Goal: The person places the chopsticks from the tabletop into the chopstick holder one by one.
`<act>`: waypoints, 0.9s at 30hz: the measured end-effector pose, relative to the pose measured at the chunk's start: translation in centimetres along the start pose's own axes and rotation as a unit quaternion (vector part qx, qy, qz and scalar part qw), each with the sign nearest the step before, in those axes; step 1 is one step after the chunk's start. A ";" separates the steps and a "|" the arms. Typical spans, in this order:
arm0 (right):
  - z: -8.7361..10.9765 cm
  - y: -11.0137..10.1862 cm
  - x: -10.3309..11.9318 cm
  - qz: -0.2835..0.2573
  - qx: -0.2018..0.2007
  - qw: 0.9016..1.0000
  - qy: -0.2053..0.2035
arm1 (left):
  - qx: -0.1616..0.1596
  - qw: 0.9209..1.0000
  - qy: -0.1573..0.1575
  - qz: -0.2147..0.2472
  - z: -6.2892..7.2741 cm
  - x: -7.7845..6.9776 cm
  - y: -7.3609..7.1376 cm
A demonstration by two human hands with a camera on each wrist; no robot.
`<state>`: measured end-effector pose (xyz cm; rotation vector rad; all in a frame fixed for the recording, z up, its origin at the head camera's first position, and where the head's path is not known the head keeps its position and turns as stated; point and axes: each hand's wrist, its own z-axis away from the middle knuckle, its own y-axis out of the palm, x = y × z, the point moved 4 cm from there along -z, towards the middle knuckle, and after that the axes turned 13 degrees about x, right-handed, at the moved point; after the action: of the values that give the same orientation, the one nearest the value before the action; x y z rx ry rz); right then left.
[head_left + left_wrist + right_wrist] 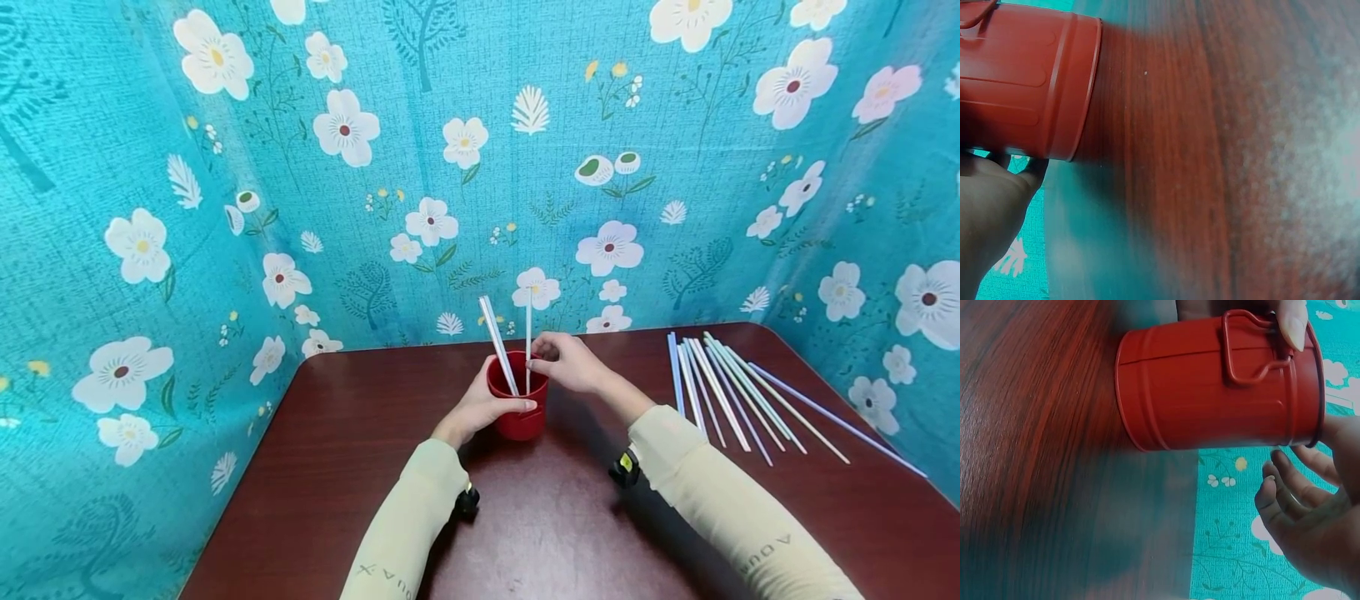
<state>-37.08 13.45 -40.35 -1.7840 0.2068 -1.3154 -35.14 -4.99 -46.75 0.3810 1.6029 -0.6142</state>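
A small red metal bucket (pixel 519 427) with a wire handle stands upright on the table. My left hand (pixel 483 407) grips it from the left, thumb across the front near the rim. Two or so pale straws (pixel 496 340) lean leftward inside it. My right hand (pixel 573 365) is at the right side of the rim and pinches a single pale straw (pixel 528 321), held upright with its lower end inside the bucket. In the right wrist view, the other fingers of the right hand (pixel 1316 519) are loosely bent beside the bucket. The straws are out of sight in both wrist views.
Several loose straws (pixel 738 396) in pale blue, white, pink and green lie fanned out on the right of the dark red-brown wooden table (pixel 360 433). A turquoise flowered cloth (pixel 420 167) hangs behind and beside the table.
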 end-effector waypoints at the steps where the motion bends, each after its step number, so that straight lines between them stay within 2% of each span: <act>1: 0.1 -0.1 -0.1 0.000 0.000 1.000 -0.002 | 0.001 1.000 -0.001 0.000 0.0 0.1 0.0; 6: 0.8 -1.4 -0.9 0.024 -0.016 1.000 -0.006 | -0.001 1.000 -0.002 0.001 0.0 0.2 -0.1; 10: 1.6 -3.2 -2.2 0.083 -0.034 0.996 0.013 | -0.004 1.000 -0.003 0.002 -0.1 0.2 -0.2; 12: 2.3 -4.0 -3.1 0.129 -0.038 0.990 0.035 | -0.002 1.000 -0.005 0.002 -0.1 0.2 -0.1; 17: 3.8 -5.8 -5.4 0.224 -0.041 0.968 0.103 | -0.002 1.000 -0.005 0.001 0.0 0.0 -0.2; 20: 4.6 -6.5 -6.9 0.240 -0.041 0.961 0.131 | -0.005 1.000 -0.006 -0.002 0.1 0.0 -0.2; 27: 5.9 -7.3 -9.6 0.242 -0.045 0.956 0.157 | -0.004 1.000 -0.008 -0.005 0.2 0.3 0.0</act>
<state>-38.73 26.71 -41.94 -1.4572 0.8363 -1.2282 -35.03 -5.10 -47.03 0.3604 1.5926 -0.6168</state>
